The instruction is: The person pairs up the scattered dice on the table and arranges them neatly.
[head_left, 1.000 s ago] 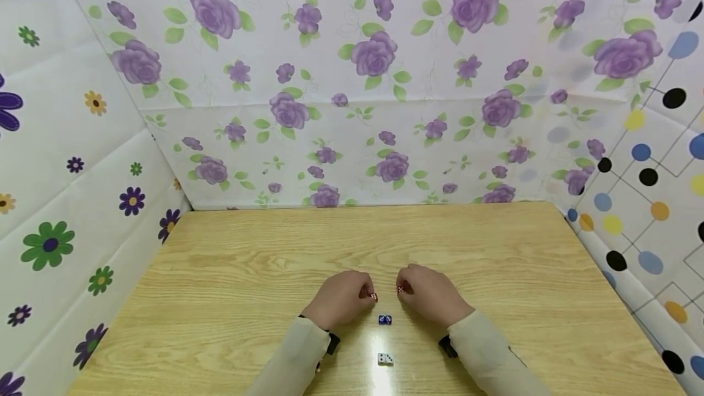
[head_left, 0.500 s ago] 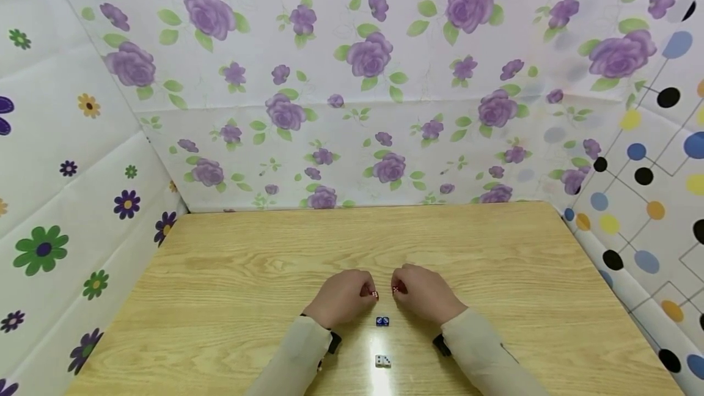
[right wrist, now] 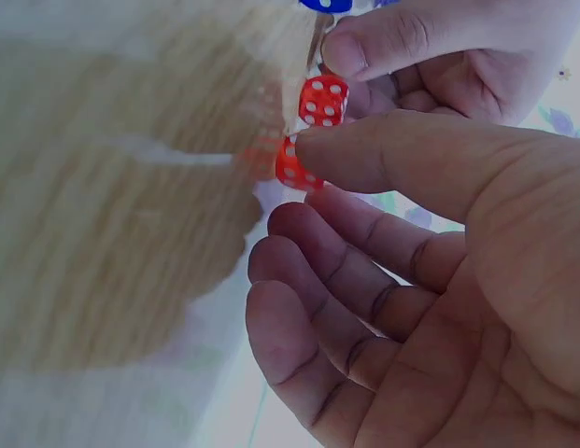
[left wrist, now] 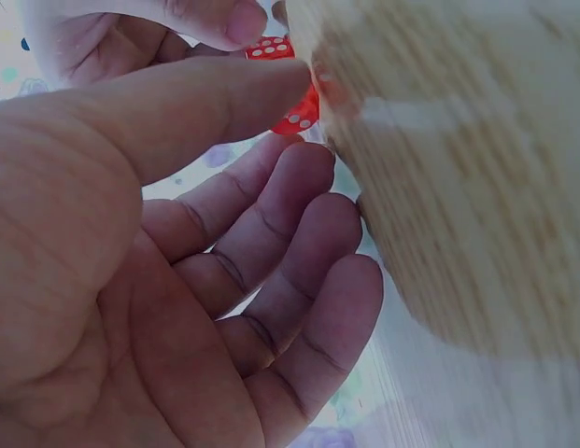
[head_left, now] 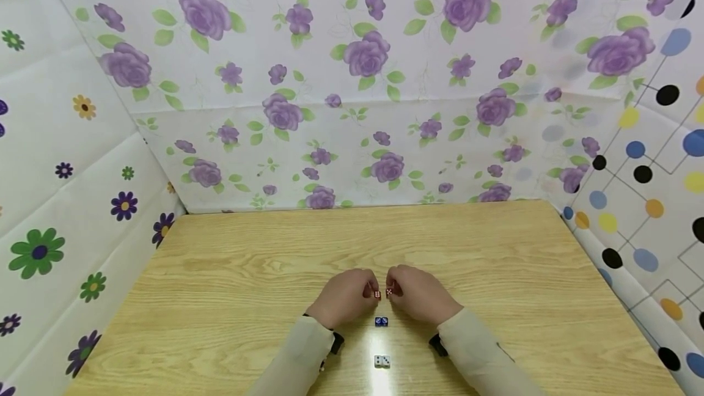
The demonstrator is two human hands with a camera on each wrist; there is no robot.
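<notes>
Over the wooden table, my left hand (head_left: 346, 297) pinches a red die with white pips (head_left: 377, 295) between thumb and fingertips. Facing it, my right hand (head_left: 420, 293) pinches a second red die (head_left: 388, 292). A narrow gap parts the two dice in the head view. In the left wrist view, the left thumb covers much of its red die (left wrist: 304, 117). The right wrist view shows the right thumb over part of its red die (right wrist: 291, 168), with the other one (right wrist: 323, 101) just beyond. Nearer the body, two blue dice (head_left: 381, 321) sit side by side.
Two white dice (head_left: 382, 361) stand side by side closer to the front, beside a bright glare. The wooden table (head_left: 231, 261) meets a rose-patterned cloth (head_left: 330, 139) at the back. Patterned cloths also hang on the left (head_left: 66, 212) and right (head_left: 649, 200).
The right hand has moved left with its red die, and the left hand slightly right with its own, so the gap between them has narrowed. The blue and white dice stay put.
</notes>
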